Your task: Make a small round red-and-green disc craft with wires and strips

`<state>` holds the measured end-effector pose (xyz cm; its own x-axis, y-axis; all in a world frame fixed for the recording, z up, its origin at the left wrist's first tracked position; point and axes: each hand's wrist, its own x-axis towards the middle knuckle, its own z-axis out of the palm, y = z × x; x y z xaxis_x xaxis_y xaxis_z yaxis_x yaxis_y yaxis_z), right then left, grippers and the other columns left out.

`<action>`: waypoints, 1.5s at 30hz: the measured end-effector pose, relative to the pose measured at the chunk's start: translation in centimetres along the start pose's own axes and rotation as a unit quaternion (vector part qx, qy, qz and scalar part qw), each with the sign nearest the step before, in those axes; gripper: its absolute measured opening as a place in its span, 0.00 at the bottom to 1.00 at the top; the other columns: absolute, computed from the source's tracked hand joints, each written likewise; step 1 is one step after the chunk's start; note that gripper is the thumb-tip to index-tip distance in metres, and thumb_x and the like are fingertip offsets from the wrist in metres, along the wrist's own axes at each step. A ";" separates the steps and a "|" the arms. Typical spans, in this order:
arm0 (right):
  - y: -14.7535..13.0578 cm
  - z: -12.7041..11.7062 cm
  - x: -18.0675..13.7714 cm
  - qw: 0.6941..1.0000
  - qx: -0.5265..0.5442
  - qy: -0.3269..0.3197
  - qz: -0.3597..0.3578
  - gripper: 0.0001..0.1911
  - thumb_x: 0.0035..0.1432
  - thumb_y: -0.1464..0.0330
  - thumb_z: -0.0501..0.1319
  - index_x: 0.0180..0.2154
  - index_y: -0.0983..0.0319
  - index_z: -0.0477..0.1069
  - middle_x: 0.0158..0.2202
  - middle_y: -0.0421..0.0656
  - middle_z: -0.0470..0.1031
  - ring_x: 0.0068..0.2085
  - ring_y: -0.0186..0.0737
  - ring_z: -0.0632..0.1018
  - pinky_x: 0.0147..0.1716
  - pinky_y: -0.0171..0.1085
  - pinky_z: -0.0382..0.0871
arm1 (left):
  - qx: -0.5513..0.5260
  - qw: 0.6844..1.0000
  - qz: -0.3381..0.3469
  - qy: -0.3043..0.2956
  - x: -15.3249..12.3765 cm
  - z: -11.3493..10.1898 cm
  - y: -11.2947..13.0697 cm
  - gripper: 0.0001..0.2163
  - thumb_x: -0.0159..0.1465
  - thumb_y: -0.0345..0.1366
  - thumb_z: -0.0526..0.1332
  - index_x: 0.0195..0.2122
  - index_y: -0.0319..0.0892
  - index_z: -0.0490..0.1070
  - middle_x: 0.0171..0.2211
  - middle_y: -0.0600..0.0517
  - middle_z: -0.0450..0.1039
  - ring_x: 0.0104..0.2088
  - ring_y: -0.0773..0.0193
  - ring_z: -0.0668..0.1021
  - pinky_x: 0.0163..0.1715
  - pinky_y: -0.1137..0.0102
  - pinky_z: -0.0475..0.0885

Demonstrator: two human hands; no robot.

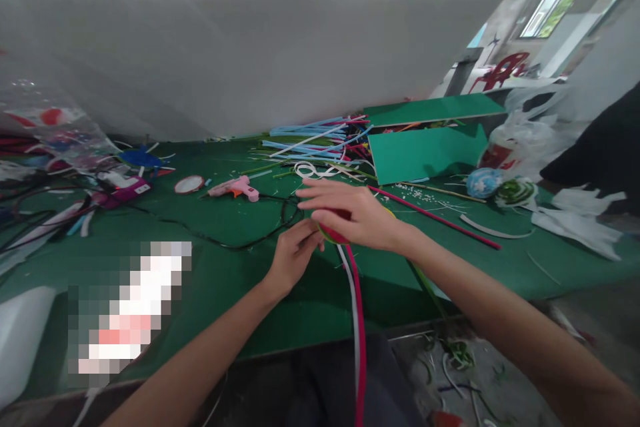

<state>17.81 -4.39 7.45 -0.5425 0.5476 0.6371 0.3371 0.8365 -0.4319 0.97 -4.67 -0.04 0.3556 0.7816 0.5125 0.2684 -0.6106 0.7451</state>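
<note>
A small rounded piece of red and green strips (334,232) is between my hands, mostly covered by them. My left hand (293,257) has its fingers closed on the piece's left side. Over its top lies my right hand (363,213), fingers stretched out to the left, with the thumb against the red part. A red strip and a white strip (356,300) hang down from the piece past the table's front edge. A bit of yellow shows behind my right hand. Behind my fingertips lies a loop of white strip (306,170).
A pink glue gun (235,189) with black cord and a tape roll (190,184) lie left. Blue strips (305,137) are bundled behind, beside a green box (425,153). Finished-looking balls (515,192) and a red rod (445,223) lie right. Scraps (457,353) litter the floor.
</note>
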 end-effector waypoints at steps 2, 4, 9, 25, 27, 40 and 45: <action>0.3 0.9 0.1 0.999 -0.008 -0.043 -0.015 0.14 0.62 0.68 0.53 0.41 0.62 0.76 0.47 0.44 0.76 0.56 0.39 0.70 0.57 0.43 0.63 | -0.003 1.000 -0.001 0.000 -0.1 0.0 -0.2 0.14 0.65 0.36 0.53 0.22 0.40 0.67 0.22 0.54 0.68 0.24 0.68 0.70 0.26 0.73 0.64; 0.6 1.8 0.2 0.999 -0.009 -0.051 -0.013 0.15 0.63 0.69 0.51 0.41 0.64 0.76 0.44 0.45 0.78 0.53 0.38 0.73 0.55 0.41 0.65 | -0.003 1.000 -0.001 -0.001 -0.3 -0.1 -0.3 0.14 0.65 0.37 0.53 0.23 0.40 0.67 0.21 0.54 0.68 0.24 0.68 0.69 0.26 0.73 0.64; 1.0 3.0 -0.1 0.999 -0.033 -0.042 0.003 0.16 0.63 0.70 0.51 0.39 0.66 0.76 0.44 0.49 0.77 0.51 0.41 0.75 0.54 0.42 0.66 | 0.008 1.000 -0.004 0.022 -0.7 -0.1 -0.3 0.15 0.65 0.37 0.54 0.21 0.40 0.66 0.20 0.54 0.66 0.23 0.68 0.69 0.25 0.73 0.63; 1.5 1.9 1.4 0.978 -0.012 -0.138 0.158 0.18 0.65 0.66 0.48 0.46 0.62 0.74 0.53 0.46 0.72 0.55 0.46 0.70 0.54 0.45 0.61 | 0.025 0.999 -0.023 0.001 -0.1 -0.1 0.5 0.13 0.63 0.33 0.55 0.21 0.40 0.67 0.23 0.54 0.67 0.25 0.68 0.70 0.27 0.73 0.62; 1.2 2.3 1.4 0.976 -0.005 -0.150 0.161 0.18 0.65 0.67 0.48 0.46 0.62 0.73 0.53 0.46 0.72 0.56 0.46 0.70 0.55 0.45 0.60 | 0.030 0.999 -0.020 0.001 -0.3 -0.1 0.5 0.13 0.63 0.33 0.55 0.20 0.40 0.67 0.22 0.54 0.67 0.25 0.67 0.70 0.27 0.72 0.62; 2.3 -3.7 -2.5 0.960 0.106 0.083 0.244 0.15 0.61 0.61 0.54 0.43 0.61 0.75 0.43 0.45 0.77 0.45 0.41 0.76 0.45 0.41 0.70 | -0.023 0.997 0.038 0.057 -0.5 0.2 -0.5 0.12 0.55 0.37 0.66 0.39 0.40 0.75 0.33 0.48 0.76 0.33 0.62 0.76 0.32 0.71 0.72; -0.5 -2.8 -5.2 0.984 -0.014 0.062 0.164 0.20 0.54 0.59 0.62 0.48 0.60 0.71 0.48 0.46 0.74 0.51 0.44 0.73 0.48 0.43 0.70 | -0.006 0.998 0.021 0.052 -0.4 0.2 -0.3 0.09 0.54 0.36 0.65 0.36 0.39 0.75 0.30 0.49 0.75 0.31 0.62 0.76 0.30 0.72 0.72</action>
<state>22.58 -7.64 6.14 -0.3038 0.7845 0.5406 0.5005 0.6143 -0.6101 0.97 -4.82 -0.50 0.2716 0.7646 0.5845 0.2438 -0.6422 0.7268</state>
